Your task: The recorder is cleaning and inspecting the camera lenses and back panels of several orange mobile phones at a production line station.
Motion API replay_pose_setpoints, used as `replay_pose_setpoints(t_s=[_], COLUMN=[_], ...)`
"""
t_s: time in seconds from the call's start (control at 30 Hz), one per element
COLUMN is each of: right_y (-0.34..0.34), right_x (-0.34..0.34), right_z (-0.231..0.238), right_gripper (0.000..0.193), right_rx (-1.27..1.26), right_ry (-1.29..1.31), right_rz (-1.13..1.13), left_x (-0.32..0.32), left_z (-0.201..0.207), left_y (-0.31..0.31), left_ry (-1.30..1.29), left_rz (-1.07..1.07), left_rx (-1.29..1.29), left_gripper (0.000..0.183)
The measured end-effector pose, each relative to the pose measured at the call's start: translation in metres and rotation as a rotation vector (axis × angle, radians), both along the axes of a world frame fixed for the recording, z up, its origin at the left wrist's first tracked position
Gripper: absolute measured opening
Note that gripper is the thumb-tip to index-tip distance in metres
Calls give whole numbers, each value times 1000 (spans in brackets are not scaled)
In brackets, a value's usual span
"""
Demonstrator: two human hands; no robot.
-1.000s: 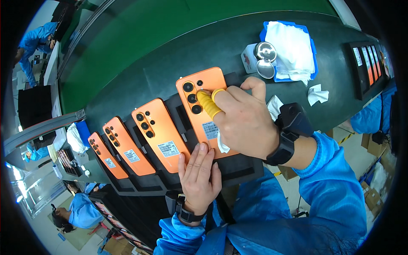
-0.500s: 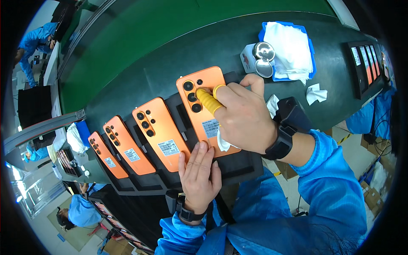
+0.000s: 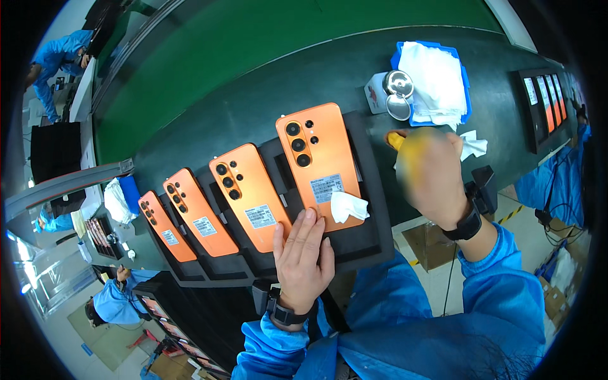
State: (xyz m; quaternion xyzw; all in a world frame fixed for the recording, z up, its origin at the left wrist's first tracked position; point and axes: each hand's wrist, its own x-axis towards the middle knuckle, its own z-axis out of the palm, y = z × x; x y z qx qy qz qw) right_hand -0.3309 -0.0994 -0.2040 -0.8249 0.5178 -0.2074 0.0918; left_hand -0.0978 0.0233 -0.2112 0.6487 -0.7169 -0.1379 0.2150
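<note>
Two hands: both are the person's own, in blue sleeves with dark wrist straps, and both grips have to be read with care.
Right hand [image 3: 434,174]: it has lifted off the nearest orange phone [image 3: 320,164], where it was pressing by the camera lenses half a second ago, and now hangs blurred over the dark bench to the phone's right. The fingers are curled and a yellow finger cot [image 3: 397,139] shows at its upper left; whether it grips anything, I cannot tell through the blur.
Left hand [image 3: 304,256]: flat and open, fingers stretched out together, holding nothing. Its fingertips rest at the lower edge of the same phone and on the black foam tray [image 3: 373,209] under it, much as they did before.
Phone in hand: it lies back up in its tray slot, unmoved, with a white label low on its back and a small crumpled white wipe [image 3: 348,206] now uncovered beside that label.
What that suggests: the rubbing near the lenses looks finished or paused, since the wipe lies loose and the working hand has drawn away.
Neighbours: three more orange phones [image 3: 250,196] lie in a row to the left, each in its own black tray.
Further out: a blue tray of white cloths [image 3: 437,82] and a small metal dispenser [image 3: 398,92] stand beyond the right hand.
</note>
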Motion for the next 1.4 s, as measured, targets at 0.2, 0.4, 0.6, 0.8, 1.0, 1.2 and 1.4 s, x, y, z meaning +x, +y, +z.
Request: replay_pose_setpoints(t_s=[0.2, 0.4, 0.6, 0.8, 1.0, 1.2, 1.4], right_y=[13, 27, 28, 43, 68, 86, 106], right_x=[-7, 0, 12, 23, 82, 160, 200], right_z=[-12, -2, -4, -14, 18, 29, 12], right_gripper=[34, 38, 35, 53, 59, 59, 51], right_rx=[95, 143, 217, 205, 45, 44, -67], right_ry=[-75, -87, -112, 124, -118, -198, -131], right_rz=[-52, -98, -186, -218, -406, -336, -336], left_x=[2, 12, 37, 74, 161, 253, 305], left_z=[0, 2, 12, -13, -69, -172, -215], left_y=[3, 6, 30, 100, 161, 229, 306], left_ry=[74, 280, 513, 534, 308, -45, -61], left_rz=[33, 22, -99, -292, -287, -30, -8], left_rx=[-96, -174, -222, -57, 402, 820, 1062], left_gripper=[33, 25, 27, 28, 20, 37, 38])
